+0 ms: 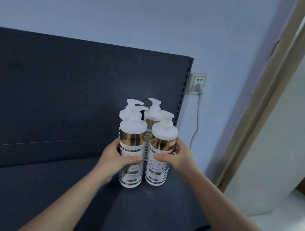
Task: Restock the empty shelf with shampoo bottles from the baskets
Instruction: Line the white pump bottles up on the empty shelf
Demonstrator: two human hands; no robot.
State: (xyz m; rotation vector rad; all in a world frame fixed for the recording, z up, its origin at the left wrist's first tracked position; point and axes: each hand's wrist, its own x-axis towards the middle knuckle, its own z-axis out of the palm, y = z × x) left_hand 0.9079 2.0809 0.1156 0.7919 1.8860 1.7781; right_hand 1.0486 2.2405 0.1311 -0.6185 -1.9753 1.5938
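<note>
We've got our left hand [114, 158] curled round the left front bottle [133, 130], right hand [178, 158] curled round the right front bottle [165, 134], both upright on the shelf [54, 189], two back bottles [152, 115] just beyond our fingers [178, 146].

Near the right edge of the shelf [54, 189], two rear bottles [153, 115] are stood near the back panel [69, 92], with two front bottles [132, 132] placed just before them.

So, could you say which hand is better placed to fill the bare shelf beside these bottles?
Left, probably: left hand holds the front-left bottle beside bare shelf; right hand holds the front-right bottle at the shelf's end.
</note>
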